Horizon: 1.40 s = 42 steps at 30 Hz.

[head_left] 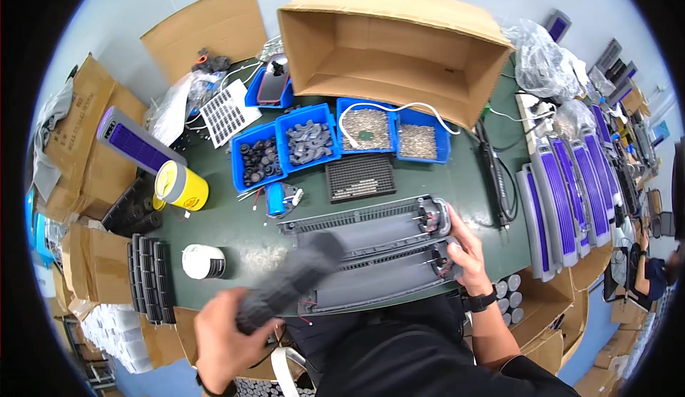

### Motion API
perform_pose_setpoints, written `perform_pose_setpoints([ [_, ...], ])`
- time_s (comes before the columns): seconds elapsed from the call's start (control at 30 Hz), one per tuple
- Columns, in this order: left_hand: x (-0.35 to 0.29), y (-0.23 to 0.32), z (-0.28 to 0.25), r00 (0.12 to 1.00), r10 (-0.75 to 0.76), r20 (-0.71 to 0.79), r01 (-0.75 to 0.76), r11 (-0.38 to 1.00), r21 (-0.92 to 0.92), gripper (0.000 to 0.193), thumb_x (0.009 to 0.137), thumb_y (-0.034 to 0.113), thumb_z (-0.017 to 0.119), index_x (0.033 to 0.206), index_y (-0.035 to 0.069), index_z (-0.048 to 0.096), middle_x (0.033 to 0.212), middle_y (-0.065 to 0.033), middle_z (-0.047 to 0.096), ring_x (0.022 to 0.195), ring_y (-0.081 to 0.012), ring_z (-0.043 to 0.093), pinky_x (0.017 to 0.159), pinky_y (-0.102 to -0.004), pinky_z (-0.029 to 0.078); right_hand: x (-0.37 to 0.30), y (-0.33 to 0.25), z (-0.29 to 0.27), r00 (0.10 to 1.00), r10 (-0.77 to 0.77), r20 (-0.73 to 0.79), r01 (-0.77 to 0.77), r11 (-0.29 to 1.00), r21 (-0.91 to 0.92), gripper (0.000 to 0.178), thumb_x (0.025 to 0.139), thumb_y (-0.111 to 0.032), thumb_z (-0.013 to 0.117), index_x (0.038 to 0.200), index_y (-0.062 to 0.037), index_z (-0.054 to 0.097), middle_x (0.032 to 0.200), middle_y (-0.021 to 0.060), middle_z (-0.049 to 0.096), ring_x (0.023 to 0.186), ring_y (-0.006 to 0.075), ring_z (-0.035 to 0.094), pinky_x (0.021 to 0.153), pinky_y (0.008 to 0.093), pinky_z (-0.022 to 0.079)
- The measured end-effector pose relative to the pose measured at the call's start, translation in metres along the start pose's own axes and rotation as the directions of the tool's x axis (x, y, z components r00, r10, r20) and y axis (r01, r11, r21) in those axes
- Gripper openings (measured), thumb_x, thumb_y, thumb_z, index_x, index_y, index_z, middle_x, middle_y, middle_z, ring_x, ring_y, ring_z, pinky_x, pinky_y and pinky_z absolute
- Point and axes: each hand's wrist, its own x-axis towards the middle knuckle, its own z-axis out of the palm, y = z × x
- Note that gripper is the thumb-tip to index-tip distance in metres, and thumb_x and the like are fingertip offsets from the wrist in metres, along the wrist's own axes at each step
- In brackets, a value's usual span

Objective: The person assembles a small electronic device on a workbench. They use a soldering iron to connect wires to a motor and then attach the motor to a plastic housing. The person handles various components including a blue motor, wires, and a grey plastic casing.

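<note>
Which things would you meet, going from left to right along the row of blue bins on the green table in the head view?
Bin of black round parts → bin of grey curved parts → bin of small metal bits with a white cable across it → bin of more small metal bits.

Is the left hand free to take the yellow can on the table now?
Probably not: the left hand already holds a dark grey part, so it is occupied, though nothing blocks the way to the yellow can.
</note>
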Motion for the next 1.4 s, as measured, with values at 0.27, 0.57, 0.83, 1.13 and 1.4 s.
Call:
perform_pose_setpoints([
  [0.27,0.068,0.055,0.047,0.813,0.307,0.494,-0.385,0.921,0.063,0.058,0.070,0.024,0.093,0.115,0.006,0.062,0.071,-0.0167,0.068,0.072,-0.0406,0.070,0.068,-0.0484,0.053,0.000,-0.001,0.001,0.999,-0.024,0.034,0.022,0.998,0.066,0.079,0.097,-0.026,0.069,0.162,0.0025,0.035,0.167,0.0170,0.037,0.154,0.0274,0.035,0.126,0.0402,0.023],
  [0.57,0.073,0.063,0.078,0.854,0.275,0.442,-0.335,0.940,0.062,0.064,0.066,0.027,0.098,0.115,0.003,0.063,0.083,-0.0185,0.072,0.080,-0.0395,0.072,0.072,-0.0447,0.056,0.000,0.003,-0.004,0.993,-0.093,0.069,0.090,0.995,0.047,0.076,0.100,-0.024,0.069,0.163,0.0016,0.033,0.170,0.0200,0.030,0.158,0.0300,0.027,0.128,0.0412,0.020],
  [0.83,0.113,0.043,0.066,0.889,0.249,0.384,-0.302,0.950,0.084,0.061,0.082,0.050,0.085,0.111,0.001,0.064,0.089,-0.0211,0.073,0.079,-0.0418,0.072,0.069,-0.0469,0.056,0.000,0.010,-0.009,0.985,-0.132,0.113,0.137,0.990,-0.039,0.084,0.101,-0.032,0.068,0.165,0.0007,0.025,0.174,0.0194,0.022,0.161,0.0304,0.021,0.129,0.0396,0.017],
  [1.13,0.133,0.028,0.103,0.865,0.301,0.401,-0.391,0.906,0.164,0.050,0.095,0.047,0.074,0.111,0.000,0.068,0.089,-0.0214,0.073,0.079,-0.0418,0.071,0.068,-0.0484,0.056,0.000,0.004,-0.010,0.982,-0.125,0.140,0.138,0.987,-0.085,0.083,0.102,-0.032,0.066,0.165,0.0022,0.024,0.174,0.0191,0.020,0.162,0.0320,0.017,0.130,0.0417,0.016],
  [1.4,0.133,0.024,0.110,0.865,0.331,0.378,-0.402,0.907,0.124,0.047,0.094,0.042,0.076,0.110,-0.001,0.068,0.091,-0.0214,0.073,0.079,-0.0416,0.071,0.068,-0.0479,0.056,0.001,0.005,-0.011,0.982,-0.122,0.141,0.138,0.984,-0.109,0.087,0.102,-0.042,0.066,0.165,0.0013,0.024,0.173,0.0237,0.018,0.162,0.0343,0.017,0.130,0.0407,0.016],
])
